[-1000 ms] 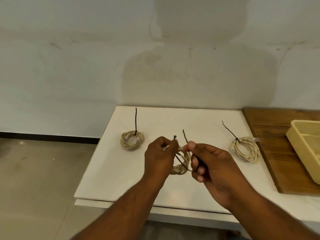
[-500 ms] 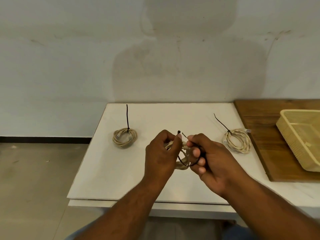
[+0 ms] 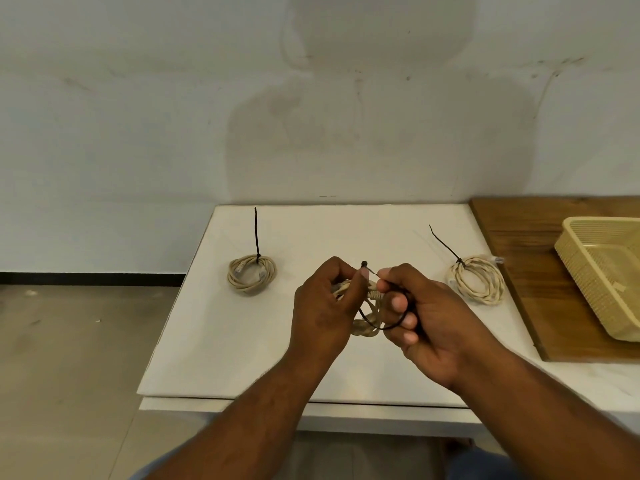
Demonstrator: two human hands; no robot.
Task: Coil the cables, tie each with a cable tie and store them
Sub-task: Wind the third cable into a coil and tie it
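At centre frame, left hand (image 3: pixel 325 306) pinches coil (image 3: pixel 366 328) and the head of the cable tie (image 3: pixel 394 326), right hand (image 3: pixel 427 317) pinches its tail: tying the third cable, I judge; next needs a steady cinching pull.

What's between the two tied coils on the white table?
In the head view, between the left coil and the right coil: the left hand and right hand, gripping a third coil with a black cable tie looped round it.
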